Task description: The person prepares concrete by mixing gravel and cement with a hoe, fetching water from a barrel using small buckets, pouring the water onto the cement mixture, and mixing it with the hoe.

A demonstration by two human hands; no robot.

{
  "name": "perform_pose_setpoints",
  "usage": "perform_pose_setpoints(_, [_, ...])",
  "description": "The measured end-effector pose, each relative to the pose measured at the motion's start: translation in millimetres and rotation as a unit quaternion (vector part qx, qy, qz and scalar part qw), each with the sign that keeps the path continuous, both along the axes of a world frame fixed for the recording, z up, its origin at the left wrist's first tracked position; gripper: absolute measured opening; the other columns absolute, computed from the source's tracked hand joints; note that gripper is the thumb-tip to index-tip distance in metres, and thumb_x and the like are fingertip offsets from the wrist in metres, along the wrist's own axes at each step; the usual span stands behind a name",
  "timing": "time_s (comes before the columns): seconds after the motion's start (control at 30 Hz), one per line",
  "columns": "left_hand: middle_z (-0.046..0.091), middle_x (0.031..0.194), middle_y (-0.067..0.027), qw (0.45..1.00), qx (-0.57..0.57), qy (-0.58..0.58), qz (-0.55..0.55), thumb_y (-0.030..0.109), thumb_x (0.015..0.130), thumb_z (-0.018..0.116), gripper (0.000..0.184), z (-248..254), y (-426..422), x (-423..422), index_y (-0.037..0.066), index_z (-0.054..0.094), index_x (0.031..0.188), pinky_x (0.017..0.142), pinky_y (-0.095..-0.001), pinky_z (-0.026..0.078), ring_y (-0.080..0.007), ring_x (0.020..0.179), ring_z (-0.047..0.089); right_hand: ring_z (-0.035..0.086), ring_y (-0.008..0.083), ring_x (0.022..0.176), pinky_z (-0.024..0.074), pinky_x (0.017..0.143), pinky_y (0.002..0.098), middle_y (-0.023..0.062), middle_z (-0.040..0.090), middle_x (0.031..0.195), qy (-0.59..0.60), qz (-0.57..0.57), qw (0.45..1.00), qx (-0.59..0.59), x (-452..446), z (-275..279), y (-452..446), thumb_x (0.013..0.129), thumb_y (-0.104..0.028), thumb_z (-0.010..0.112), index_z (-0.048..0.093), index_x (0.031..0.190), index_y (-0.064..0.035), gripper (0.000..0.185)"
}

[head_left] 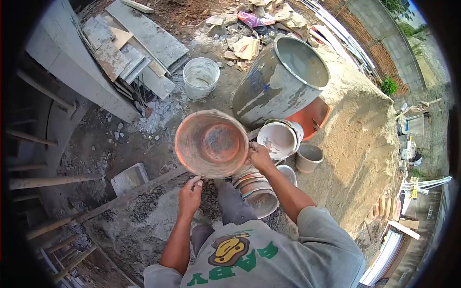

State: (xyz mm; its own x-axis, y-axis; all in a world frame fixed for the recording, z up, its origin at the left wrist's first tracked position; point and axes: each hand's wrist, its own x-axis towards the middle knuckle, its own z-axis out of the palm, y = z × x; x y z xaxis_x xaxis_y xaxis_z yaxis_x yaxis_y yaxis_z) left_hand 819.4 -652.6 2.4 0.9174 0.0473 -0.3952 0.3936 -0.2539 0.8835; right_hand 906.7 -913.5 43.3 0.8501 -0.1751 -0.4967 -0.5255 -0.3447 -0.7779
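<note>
your left hand [190, 196] is at the near rim of the orange plastic tub [221, 141], fingers partly curled; whether they pinch it, i cannot tell. the tub is in front of you, mouth up, grey residue coating its inside; what bears it from below is hidden. your right hand [260, 158] is closed on its right edge. the step in hand looks like handling the tub by its rim; steadying it calls for a secure hold on both sides.

around you, from the left, wooden poles [55, 182], stacked boards [163, 41] and a white bucket [200, 89] stand on rough, rubble-strewn ground [149, 211]. then come nested buckets [264, 201], a tall drum [259, 91] of murky liquid, a sunlit sand heap [355, 134] and a block wall [384, 36].
</note>
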Motion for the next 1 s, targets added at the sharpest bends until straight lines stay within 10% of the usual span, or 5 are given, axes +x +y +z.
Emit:
perform_pose_setpoints(0.1, [0.068, 0.092, -0.0120, 0.999, 0.047, 0.017, -0.009, 0.019, 0.087, 0.056, 0.029, -11.4, 7.9, 23.7, 0.001, 0.062, 0.110, 0.075, -0.0295, 0.048, -0.0166, 0.084, 0.063, 0.058, 0.0104, 0.078, 0.0497, 0.062, 0.0232, 0.0038, 0.061, 0.097, -0.086, -0.060, 0.994, -0.011, 36.1, 72.4, -96.4, 0.080, -0.001, 0.043, 0.058, 0.108, -0.0004, 0.032])
perform_pose_setpoints(0.37, [0.067, 0.088, -0.0125, 0.982, 0.168, 0.074, 0.041, 0.022, 0.087, 0.056, 0.031, -19.4, 71.8, 3.2, 0.001, 0.063, 0.107, 0.073, -0.0296, 0.048, -0.0176, 0.080, 0.064, 0.061, 0.0208, 0.084, 0.0520, 0.072, 0.0328, 0.0148, 0.061, 0.096, -0.288, -0.241, 0.919, -0.119, 202.6, 144.0, -277.9, 0.083, -0.010, 0.046, 0.054, 0.110, 0.0021, 0.030])
perform_pose_setpoints(0.47, [0.066, 0.084, -0.0122, 0.953, 0.283, 0.101, 0.040, 0.024, 0.086, 0.055, 0.032, -15.0, 126.9, -52.8, -0.001, 0.063, 0.105, 0.068, -0.0303, 0.050, -0.0182, 0.075, 0.063, 0.057, 0.0338, 0.094, 0.0474, 0.084, 0.0430, 0.0231, 0.056, 0.102, -0.322, -0.258, 0.768, -0.489, 273.7, 114.8, -312.5, 0.082, -0.010, 0.047, 0.048, 0.115, 0.0028, 0.036])
perform_pose_setpoints(0.73, [0.061, 0.070, -0.0050, 0.864, 0.214, 0.377, 0.256, 0.023, 0.086, 0.056, 0.023, -29.5, 187.9, -172.0, 0.005, 0.061, 0.099, 0.042, -0.0302, 0.042, -0.0148, 0.056, 0.059, 0.051, 0.0441, 0.103, 0.0463, 0.088, 0.0470, 0.0264, 0.050, 0.109, -0.125, -0.044, 0.762, -0.634, 348.7, -41.9, -312.3, 0.087, -0.014, 0.044, 0.049, 0.118, -0.0037, 0.033])
perform_pose_setpoints(1.0, [0.066, 0.095, -0.0132, 0.939, 0.125, 0.305, 0.097, 0.029, 0.088, 0.056, 0.038, -38.1, 45.2, -9.2, -0.001, 0.060, 0.111, 0.081, -0.0290, 0.047, -0.0183, 0.089, 0.063, 0.055, 0.0425, 0.106, 0.0425, 0.094, 0.0463, 0.0273, 0.056, 0.116, 0.047, 0.027, 0.828, -0.557, 432.4, -125.3, -379.6, 0.081, -0.027, 0.042, 0.063, 0.108, -0.0016, 0.043])
